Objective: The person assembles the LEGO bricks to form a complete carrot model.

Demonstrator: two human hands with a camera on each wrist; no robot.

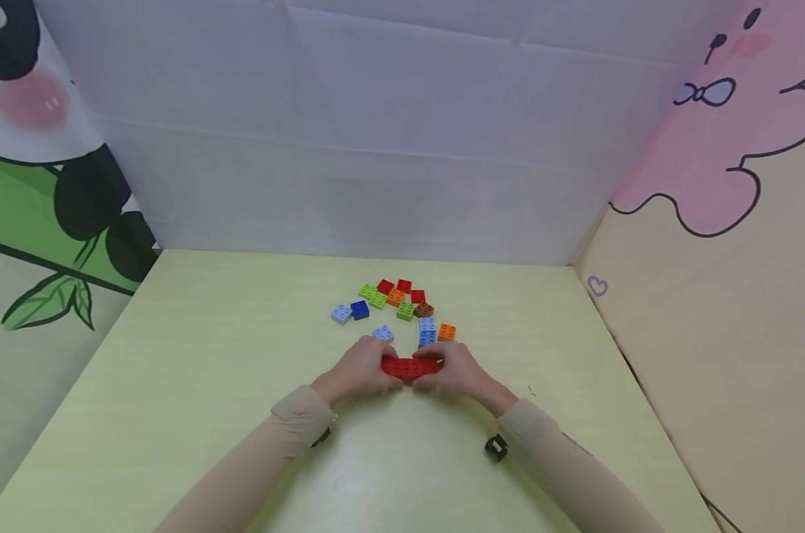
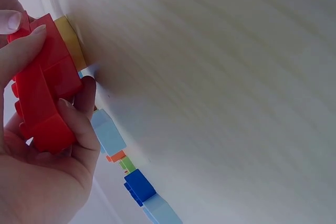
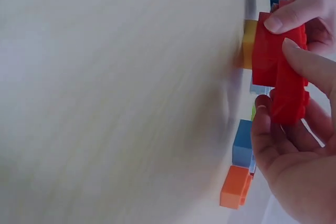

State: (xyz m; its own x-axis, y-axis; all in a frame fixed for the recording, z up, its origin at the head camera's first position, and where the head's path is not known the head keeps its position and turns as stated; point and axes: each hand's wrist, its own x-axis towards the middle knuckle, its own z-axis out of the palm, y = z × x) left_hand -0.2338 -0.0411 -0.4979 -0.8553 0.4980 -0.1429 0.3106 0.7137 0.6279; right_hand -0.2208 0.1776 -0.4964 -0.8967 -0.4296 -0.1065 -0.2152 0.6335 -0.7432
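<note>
Head view: your left hand (image 1: 362,368) and right hand (image 1: 461,372) grip opposite ends of a stepped red plastic brick assembly (image 1: 410,368), thumbs and fingers curled round it, with little gap left. It sits mid-table, on the near side of the loose bricks. A yellow plastic brick (image 2: 72,41) shows beneath its middle.

If you push harder on one end than the other, the overhang could lever the joints apart or tip the piece on that narrow yellow base. Your knuckles are also near the pale blue studded plastic brick (image 1: 383,334) to the left and the blue plastic brick stack (image 1: 427,332) to the right; a slip forward could knock either.

Your fingers cover both red ends, so you can't check every seam or count the bricks. Whether the yellow one touches the pale wooden-looking table (image 1: 195,444) is hard to tell. A small black object (image 1: 496,448) by your right sleeve (image 1: 562,451) is unclear, and both forearms are cut off at the near edge.
</note>
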